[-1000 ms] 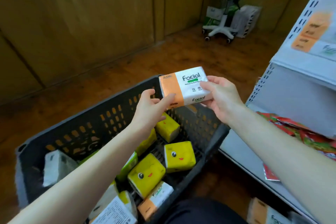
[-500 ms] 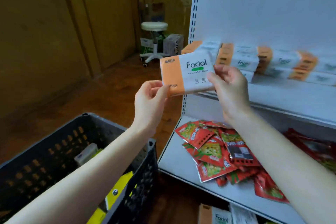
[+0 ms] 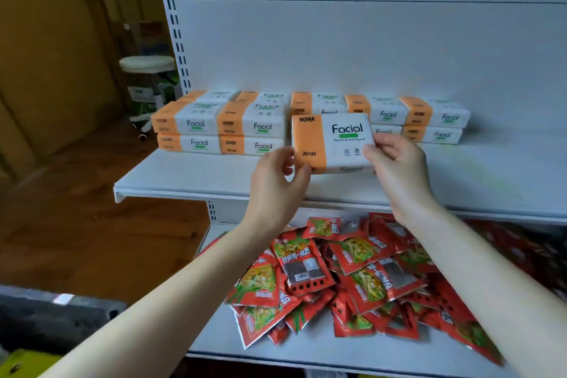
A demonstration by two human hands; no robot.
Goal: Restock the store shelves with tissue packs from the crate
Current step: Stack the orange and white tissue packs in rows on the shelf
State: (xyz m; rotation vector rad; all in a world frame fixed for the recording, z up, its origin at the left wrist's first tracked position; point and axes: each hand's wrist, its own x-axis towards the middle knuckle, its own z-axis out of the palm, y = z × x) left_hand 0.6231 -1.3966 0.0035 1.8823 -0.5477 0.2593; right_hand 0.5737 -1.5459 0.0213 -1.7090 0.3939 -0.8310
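A tissue pack (image 3: 333, 143) is held at both ends by the left hand (image 3: 273, 190) and right hand (image 3: 399, 175) — not yet placed. Behind the grip, stacked packs (image 3: 221, 129) are seen (the crate (image 3: 61, 313) mostly hidden).

We see only our two forearms and hands, and everything in view of them is bare: skin runs uncovered from the lower edge of the picture up to each wrist. The left hand (image 3: 276, 190) and the right hand (image 3: 399, 175) are slim, with long, narrow fingers (image 3: 382, 149). The nails seem trimmed short and plain, though the picture is too soft there to be sure. Both forearms are slender and smooth along their whole visible length.
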